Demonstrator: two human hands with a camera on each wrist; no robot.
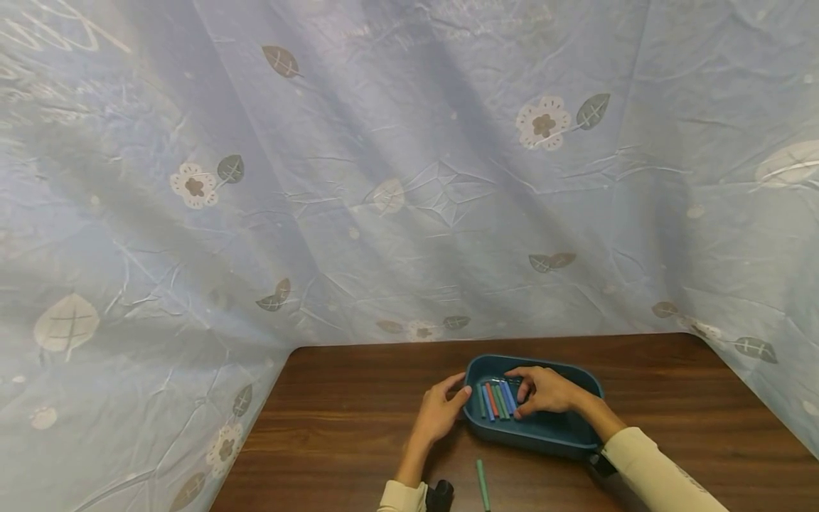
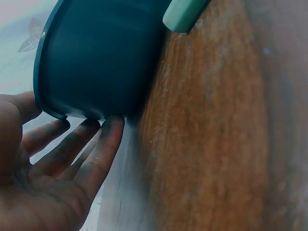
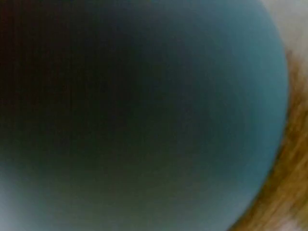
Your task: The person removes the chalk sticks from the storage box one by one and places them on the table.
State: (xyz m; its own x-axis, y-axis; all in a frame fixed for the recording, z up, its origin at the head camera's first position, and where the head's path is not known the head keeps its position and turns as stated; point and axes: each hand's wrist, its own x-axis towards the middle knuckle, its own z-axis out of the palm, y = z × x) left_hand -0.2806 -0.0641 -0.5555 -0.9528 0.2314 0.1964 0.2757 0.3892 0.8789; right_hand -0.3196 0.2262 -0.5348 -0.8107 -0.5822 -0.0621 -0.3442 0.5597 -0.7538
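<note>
A dark teal plastic basin (image 1: pixel 557 430) stands on the table, with several red, green and blue chalk sticks (image 1: pixel 493 402) side by side in its left part. At the basin's left end my left hand (image 1: pixel 438 412) grips the rim, thumb on the inside; in the left wrist view the stained fingertips (image 2: pixel 113 125) press the outer wall. My right hand (image 1: pixel 544 391) reaches into the basin, its thumb and forefinger at the two ends of the rightmost blue chalk stick (image 1: pixel 509 398). A green chalk stick (image 1: pixel 483 485) lies on the table in front of the basin.
The brown wooden table (image 1: pixel 345 427) runs back to a pale blue curtain (image 1: pixel 384 213) with flowers and leaves. A black wrist camera (image 1: pixel 440 496) sits by the left cuff. Blurred dark teal fills most of the right wrist view.
</note>
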